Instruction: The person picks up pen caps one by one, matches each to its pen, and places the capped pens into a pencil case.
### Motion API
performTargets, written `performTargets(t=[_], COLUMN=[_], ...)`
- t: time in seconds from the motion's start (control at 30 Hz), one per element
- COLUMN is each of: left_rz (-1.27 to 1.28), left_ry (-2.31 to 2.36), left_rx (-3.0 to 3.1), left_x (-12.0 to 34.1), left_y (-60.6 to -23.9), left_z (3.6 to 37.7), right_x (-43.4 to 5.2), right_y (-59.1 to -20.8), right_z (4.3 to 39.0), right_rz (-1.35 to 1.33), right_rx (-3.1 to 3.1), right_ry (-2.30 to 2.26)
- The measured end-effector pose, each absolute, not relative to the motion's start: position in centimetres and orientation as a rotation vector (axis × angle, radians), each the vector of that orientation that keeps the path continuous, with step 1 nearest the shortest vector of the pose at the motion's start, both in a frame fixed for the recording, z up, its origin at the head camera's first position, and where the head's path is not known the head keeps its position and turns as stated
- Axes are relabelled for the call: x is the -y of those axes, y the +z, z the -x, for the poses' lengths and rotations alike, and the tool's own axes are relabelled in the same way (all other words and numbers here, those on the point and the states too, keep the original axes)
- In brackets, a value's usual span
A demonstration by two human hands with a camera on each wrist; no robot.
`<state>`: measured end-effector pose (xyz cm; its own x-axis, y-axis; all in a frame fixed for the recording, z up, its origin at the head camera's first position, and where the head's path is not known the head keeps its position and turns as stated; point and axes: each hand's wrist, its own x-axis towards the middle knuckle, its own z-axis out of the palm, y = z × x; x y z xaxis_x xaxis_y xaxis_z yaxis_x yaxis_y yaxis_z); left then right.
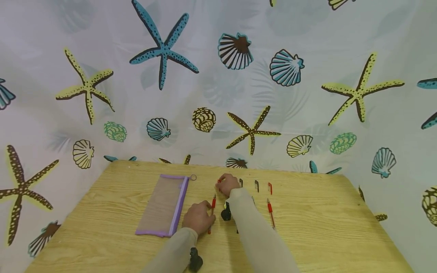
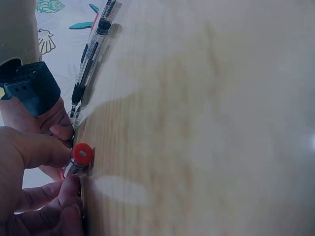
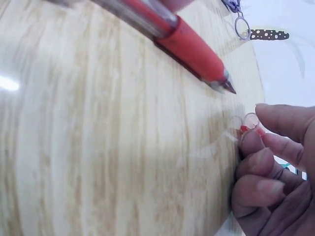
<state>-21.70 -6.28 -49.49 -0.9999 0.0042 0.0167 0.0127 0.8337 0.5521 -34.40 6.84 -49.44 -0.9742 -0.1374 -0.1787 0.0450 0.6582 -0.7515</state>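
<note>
Near the middle of the table [image 1: 307, 227], toward its far edge, my left hand [image 1: 198, 218] pinches the back end of a red pen [image 1: 212, 212], fingers curled round the barrel so the grip is clamped on it; the pen lies flat, tip pointing at the far edge. Just past that tip my right hand [image 1: 228, 184] pinches a small clear pen cap [image 3: 250, 119] with a red insert against the wood. Left of my hands lies a purple-edged mesh pencil case [image 1: 164, 204]. Toward the right edge lie another red pen [image 1: 271, 214] and several loose caps [image 1: 256, 185].
</note>
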Motion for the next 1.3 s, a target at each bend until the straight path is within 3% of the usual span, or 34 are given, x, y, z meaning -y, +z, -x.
performTargets(t=[0.73,1.3], left_rz=[-0.027,-0.065], left_ry=[-0.927,-1.16], left_rx=[3.004,2.876], left_x=[5.88,6.43], left_y=[-48.95,-49.64], left_z=[21.5,21.99], right_x=[-7.18,-7.71], right_y=[-49.21,-49.36], right_z=[34.36,33.88], right_rz=[0.164,0.114], right_rx=[-2.739,-2.603], right_ry=[-1.075,-1.307])
